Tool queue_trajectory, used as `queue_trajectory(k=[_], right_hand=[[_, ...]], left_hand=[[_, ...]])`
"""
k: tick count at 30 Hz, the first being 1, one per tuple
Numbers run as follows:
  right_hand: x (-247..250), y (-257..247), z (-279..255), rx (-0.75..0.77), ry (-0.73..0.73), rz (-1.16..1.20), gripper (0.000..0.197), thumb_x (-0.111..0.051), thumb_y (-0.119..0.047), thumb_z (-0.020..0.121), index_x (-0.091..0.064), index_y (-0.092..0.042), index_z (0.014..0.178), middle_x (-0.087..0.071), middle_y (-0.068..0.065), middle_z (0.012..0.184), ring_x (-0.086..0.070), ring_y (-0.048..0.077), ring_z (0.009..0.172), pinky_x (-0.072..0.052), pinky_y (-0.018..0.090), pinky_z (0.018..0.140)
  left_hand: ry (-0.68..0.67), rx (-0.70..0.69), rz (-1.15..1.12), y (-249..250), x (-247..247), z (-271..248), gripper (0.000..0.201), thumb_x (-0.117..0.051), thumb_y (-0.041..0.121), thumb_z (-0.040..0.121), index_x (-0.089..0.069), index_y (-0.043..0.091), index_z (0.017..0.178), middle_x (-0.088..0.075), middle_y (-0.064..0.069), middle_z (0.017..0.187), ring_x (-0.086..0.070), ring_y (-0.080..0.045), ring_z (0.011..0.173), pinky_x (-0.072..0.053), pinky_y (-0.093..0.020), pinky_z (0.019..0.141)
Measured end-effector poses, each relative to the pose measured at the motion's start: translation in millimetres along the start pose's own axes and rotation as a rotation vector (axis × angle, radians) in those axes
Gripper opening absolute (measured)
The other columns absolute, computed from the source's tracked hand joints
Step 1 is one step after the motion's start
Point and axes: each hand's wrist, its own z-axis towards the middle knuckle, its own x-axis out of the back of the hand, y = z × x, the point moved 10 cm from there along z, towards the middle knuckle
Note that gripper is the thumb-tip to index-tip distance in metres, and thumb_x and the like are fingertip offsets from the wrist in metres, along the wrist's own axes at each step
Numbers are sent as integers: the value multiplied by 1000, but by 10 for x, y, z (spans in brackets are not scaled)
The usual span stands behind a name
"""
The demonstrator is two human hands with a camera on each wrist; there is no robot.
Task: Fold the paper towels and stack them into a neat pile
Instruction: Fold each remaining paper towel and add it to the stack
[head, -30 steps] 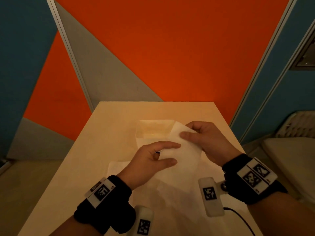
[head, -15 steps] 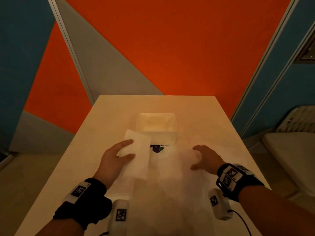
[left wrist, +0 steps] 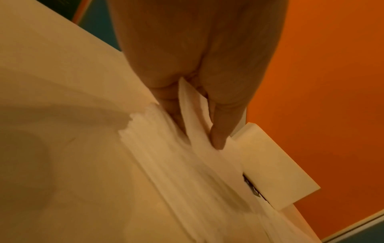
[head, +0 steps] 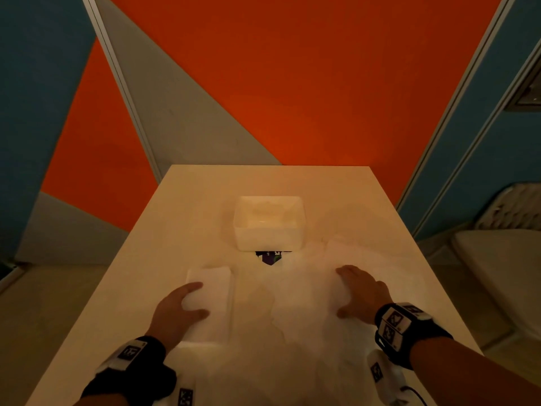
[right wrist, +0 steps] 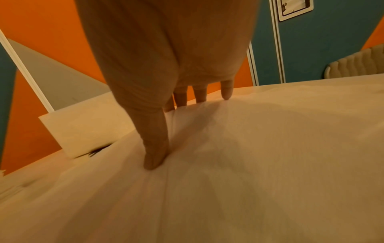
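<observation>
My left hand [head: 194, 300] pinches a folded white paper towel [head: 212, 291] between thumb and fingers, low over the left part of the table. The left wrist view shows the folded paper towel [left wrist: 195, 115] running between the thumb and the fingers [left wrist: 218, 138]. My right hand [head: 339, 291] lies with straight, spread fingers on loose unfolded paper towels [head: 307, 303] that cover the table's middle and right. In the right wrist view the thumb and fingertips [right wrist: 154, 159] press on that flat sheet [right wrist: 249, 156], which is blurred.
A white open box [head: 269, 224] stands at the table's middle, with a small dark purple item [head: 269, 257] showing under its near edge. The pale table [head: 205, 194] ends at an orange and grey wall. A light chair [head: 497, 273] stands to the right.
Both hands held the folded towel at the centre a second ago. The left hand has carried it to the left and down; the right hand let go and moved onto the loose sheets.
</observation>
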Motion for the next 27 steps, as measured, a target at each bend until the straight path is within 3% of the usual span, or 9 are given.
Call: queue_trajectory(k=[2, 8, 12, 15, 17, 20, 27], right_hand=[[43, -23, -21, 4, 24, -20, 97, -74, -50, 74, -18, -28, 150, -17, -5, 156, -25, 21, 141, -28, 42, 110], [119, -63, -42, 18, 80, -86, 92, -74, -53, 71, -25, -32, 146, -30, -4, 145, -34, 23, 132, -30, 41, 107], [184, -97, -46, 26, 108, -91, 87, -76, -51, 69, -30, -33, 142, -34, -5, 138, -35, 22, 128, -28, 40, 107], [272, -133, -43, 28, 123, -99, 76, -75, -49, 72, -37, -33, 137, -39, -5, 133, -39, 20, 124, -29, 38, 103], [316, -146, -38, 30, 107, -99, 66, -71, -48, 77, -41, -32, 134, -43, -5, 131, -43, 19, 123, -30, 38, 101], [337, -133, -31, 26, 51, -86, 54, -62, -45, 87, -44, -29, 135, -46, -5, 136, -44, 19, 126, -29, 36, 102], [389, -123, -79, 27, -24, -4, 41, -57, -32, 93, -53, -20, 132, -50, 2, 136, -49, 21, 121, -41, 29, 98]], left_hand=[[17, -16, 23, 13, 5, 31, 53, -79, 2, 71, -58, 29, 112, -55, -9, 128, -52, -29, 115, -43, -43, 100], [67, -53, 135, 36, 3, 91, 57, -78, 4, 72, -58, 18, 124, -49, -10, 136, -47, -29, 122, -38, -33, 101], [58, -200, 615, 237, -98, 80, 69, -80, 21, 70, -51, 22, 133, -25, -9, 152, -36, -30, 132, -33, -36, 108], [-33, -340, 872, 336, -293, 80, 78, -85, 20, 57, -57, 23, 129, -36, -13, 149, -47, -38, 126, -46, -46, 97], [-105, -405, 947, 399, -442, 43, 80, -76, 19, 65, -45, 22, 139, -27, -8, 152, -41, -37, 133, -42, -44, 102], [-215, -314, 1076, 272, -576, 34, 72, -44, 23, 91, -7, 26, 152, 0, 1, 160, -9, -22, 147, -19, -32, 117], [-247, -288, 1163, 235, -649, 9, 68, -36, 24, 94, 0, 25, 152, 6, -3, 160, -3, -25, 147, -14, -34, 119]])
